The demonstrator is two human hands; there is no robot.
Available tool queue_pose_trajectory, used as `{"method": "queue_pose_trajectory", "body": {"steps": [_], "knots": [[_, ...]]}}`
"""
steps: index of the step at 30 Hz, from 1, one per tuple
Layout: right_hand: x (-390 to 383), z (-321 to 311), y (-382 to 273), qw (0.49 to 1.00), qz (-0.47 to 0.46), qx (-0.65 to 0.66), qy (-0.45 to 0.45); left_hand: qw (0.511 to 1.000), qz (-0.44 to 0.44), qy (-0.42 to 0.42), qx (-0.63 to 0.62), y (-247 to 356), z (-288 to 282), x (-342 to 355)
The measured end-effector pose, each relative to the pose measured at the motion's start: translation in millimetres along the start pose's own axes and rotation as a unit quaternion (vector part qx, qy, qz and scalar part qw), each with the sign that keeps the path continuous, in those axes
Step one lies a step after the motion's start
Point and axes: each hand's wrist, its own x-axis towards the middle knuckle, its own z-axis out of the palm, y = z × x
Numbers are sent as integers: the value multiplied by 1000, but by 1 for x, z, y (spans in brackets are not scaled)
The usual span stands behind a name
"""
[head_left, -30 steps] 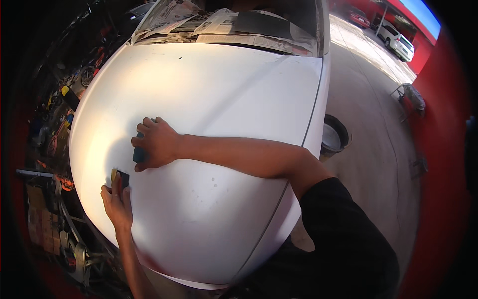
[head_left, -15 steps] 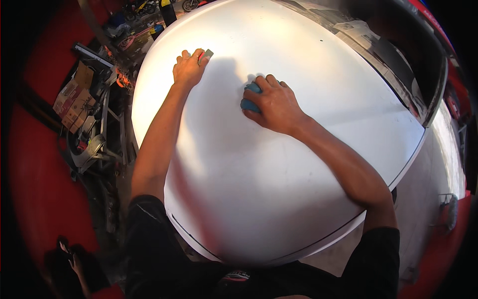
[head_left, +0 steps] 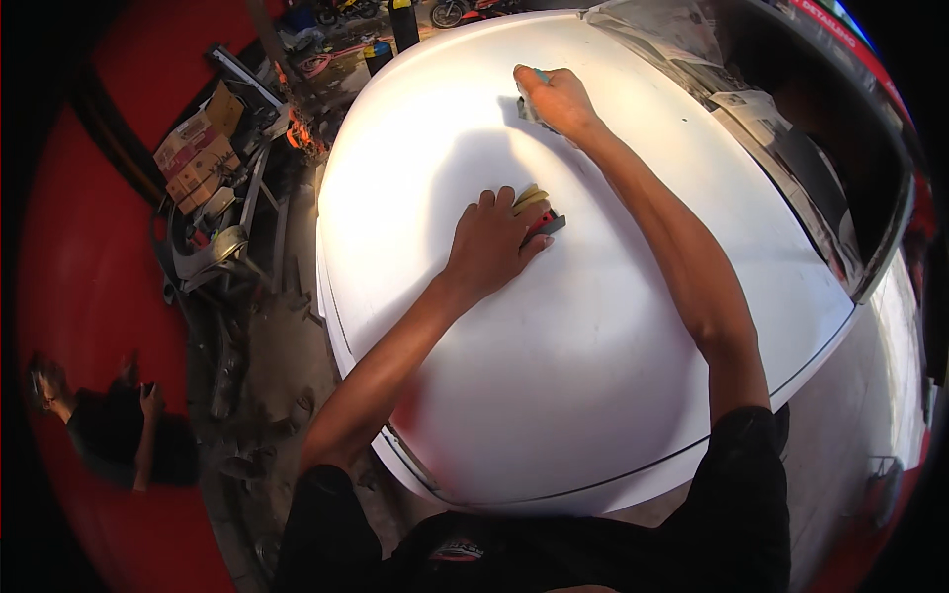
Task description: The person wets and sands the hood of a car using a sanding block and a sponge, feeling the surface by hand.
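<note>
The broad white car hood (head_left: 554, 366) fills the middle of the view, with shadows of my arms across it. My left hand (head_left: 492, 242) is closed around a hand sanding block (head_left: 546, 221), red and dark grey, with a yellowish strip beside the fingers. It rests on the hood near the middle. Farther off and to the right, my right hand (head_left: 560, 102) grips a blue cloth (head_left: 542, 75) against the panel. Most of the cloth is hidden by the fingers, and a greyish edge shows under the hand.
Newspaper (head_left: 746, 104) covers part of the windshield area at the right. Cardboard boxes (head_left: 203, 163) and metal parts are piled at the left, beside a glossy red panel (head_left: 109, 296) with a reflection in it. Dark bottles (head_left: 403, 25) and motorcycles stand beyond the hood.
My left hand has come nearer and to the right with the sanding block. My right hand has moved farther away over the hood with the cloth. The whole view has shifted slightly.
</note>
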Motion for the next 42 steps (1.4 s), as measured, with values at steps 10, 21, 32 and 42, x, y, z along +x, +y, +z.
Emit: {"method": "queue_pose_trajectory", "body": {"steps": [10,21,32,42], "knots": [[-12,-14,-10,985,-57,-160,-29,980,-160,-83,85,-113,44,176],[-200,-182,122,905,-159,-387,79,976,-184,-31,108,-144,55,194],[-181,-165,128,896,-171,-406,60,997,-32,23,-72,2,-4,5],[-195,-161,135,910,-261,-307,99,974,-151,132,-109,8,10,6]]}}
